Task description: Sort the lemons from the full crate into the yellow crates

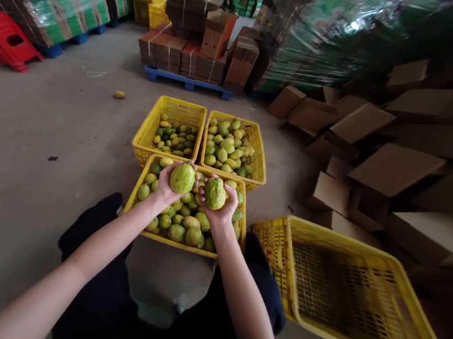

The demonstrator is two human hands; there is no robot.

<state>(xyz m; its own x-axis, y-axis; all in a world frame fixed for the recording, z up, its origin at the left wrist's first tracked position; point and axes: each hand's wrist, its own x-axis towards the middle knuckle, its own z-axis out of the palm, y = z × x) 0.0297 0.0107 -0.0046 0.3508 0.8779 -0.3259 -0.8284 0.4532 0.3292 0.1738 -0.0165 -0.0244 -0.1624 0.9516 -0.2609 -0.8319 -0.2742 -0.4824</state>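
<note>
My left hand (164,188) is closed around a yellow-green lemon (182,178), holding it palm up. In my right hand (226,209) is a second lemon (215,194), bumpy and a bit greener, with the fingers curled about it. Both hands are side by side, slightly apart, above a yellow plastic crate (183,246) between my knees. Many green and yellow lemons (177,233) fill that crate, partly hidden by my hands. Just beyond stand a left crate (143,131) with smaller-looking lemons and a right crate (261,160) with more lemons.
Another yellow crate (350,244) lies at my right, beside a heap of cardboard boxes (395,169). Flattened cartons (165,50) rest on a blue pallet (188,82) ahead. A single lemon (119,94) lies on the floor, and a red stool (5,40) is far left.
</note>
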